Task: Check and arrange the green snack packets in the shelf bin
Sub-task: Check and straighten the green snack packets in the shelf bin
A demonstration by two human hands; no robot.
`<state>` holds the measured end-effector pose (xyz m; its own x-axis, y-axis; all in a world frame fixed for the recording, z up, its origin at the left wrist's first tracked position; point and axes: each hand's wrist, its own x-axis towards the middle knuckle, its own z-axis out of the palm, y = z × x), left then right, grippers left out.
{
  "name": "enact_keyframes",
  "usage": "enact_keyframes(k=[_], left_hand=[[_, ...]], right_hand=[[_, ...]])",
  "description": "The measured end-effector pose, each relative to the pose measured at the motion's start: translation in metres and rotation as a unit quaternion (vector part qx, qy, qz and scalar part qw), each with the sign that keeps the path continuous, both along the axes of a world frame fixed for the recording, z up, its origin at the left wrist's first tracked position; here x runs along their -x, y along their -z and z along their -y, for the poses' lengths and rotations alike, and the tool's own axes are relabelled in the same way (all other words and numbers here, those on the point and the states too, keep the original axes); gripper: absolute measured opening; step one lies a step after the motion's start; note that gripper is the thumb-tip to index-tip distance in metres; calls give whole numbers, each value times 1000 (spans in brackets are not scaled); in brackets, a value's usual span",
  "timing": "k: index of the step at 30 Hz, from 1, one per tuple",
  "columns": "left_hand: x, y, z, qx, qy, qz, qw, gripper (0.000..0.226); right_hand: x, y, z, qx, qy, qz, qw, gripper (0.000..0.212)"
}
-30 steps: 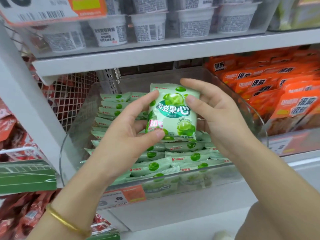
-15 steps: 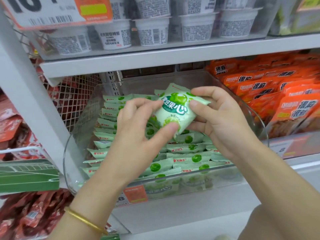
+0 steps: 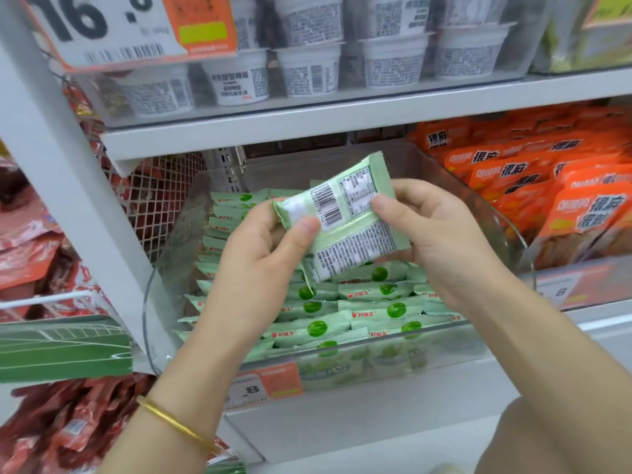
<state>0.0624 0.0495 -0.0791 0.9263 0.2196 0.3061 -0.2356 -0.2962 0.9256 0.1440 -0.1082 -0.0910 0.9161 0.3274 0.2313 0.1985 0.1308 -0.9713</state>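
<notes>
I hold one pale green snack packet [image 3: 345, 217] above the bin, its back side with barcode and small print facing me. My left hand [image 3: 260, 254] pinches its left end with thumb on top. My right hand [image 3: 441, 241] grips its right side, thumb on the printed panel. Below them, several more green packets [image 3: 369, 309] lie in overlapping rows inside the clear plastic shelf bin [image 3: 376, 364]. The hands hide the middle of those rows.
A shelf board [image 3: 307, 128] with white cups [image 3: 307, 70] hangs close above the bin. Orange packets [image 3: 547, 186] fill the neighbouring bin on the right. Red packets [image 3: 30, 241] and a wire mesh divider [image 3: 160, 196] stand left. A price tag [image 3: 263, 384] sits on the bin front.
The packet has been turned over between both hands: its green front faced me earlier, now the barcode back shows. It sits a little higher and tilted.
</notes>
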Motion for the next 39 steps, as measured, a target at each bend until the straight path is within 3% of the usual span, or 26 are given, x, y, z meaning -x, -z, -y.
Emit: enact_keyframes(k=[5,11,14,16,18,20,21,25,27,30,32,33,35,39], left_hand=[[-3,3,-1,62,72,-16,995,51],[-4,2,2,79,53,-30,995,49],[-9,9,-3,104,-46,-66,991,45],[-14,11,-9,171,-72,-102,977,42],[-17,11,-14,223,-71,-122,965,39],[-21,11,-17,211,-69,-140,965,38],[-22,10,-17,200,-63,-146,967,38],[-29,4,-19,185,-53,-153,969,33],[-33,-1,-27,107,-104,-129,980,20],[-47,3,-49,-184,-198,-99,958,28],[-64,9,-62,-309,-193,-132,922,38],[-73,13,-67,-349,-178,-152,907,40],[-88,17,-70,-413,-143,-195,878,44],[-103,27,-74,-481,-105,-266,829,54]], right_hand=[[4,-1,-2,-31,31,-25,999,13],[3,0,-1,-36,29,-20,999,15],[1,2,0,-21,9,-43,999,25],[1,3,1,-17,-6,-52,998,26],[-1,3,3,1,-9,-13,1000,25],[-3,3,4,80,-22,91,992,53],[-2,2,3,118,-28,142,982,57],[-8,3,-6,191,19,248,950,31],[-14,3,-10,220,90,284,929,20],[-26,-1,-20,234,134,312,911,7],[-33,-6,-33,247,153,347,891,42],[-37,-8,-41,253,159,366,881,55],[-47,-10,-55,267,170,383,868,59],[-71,1,-77,380,132,272,874,29]])
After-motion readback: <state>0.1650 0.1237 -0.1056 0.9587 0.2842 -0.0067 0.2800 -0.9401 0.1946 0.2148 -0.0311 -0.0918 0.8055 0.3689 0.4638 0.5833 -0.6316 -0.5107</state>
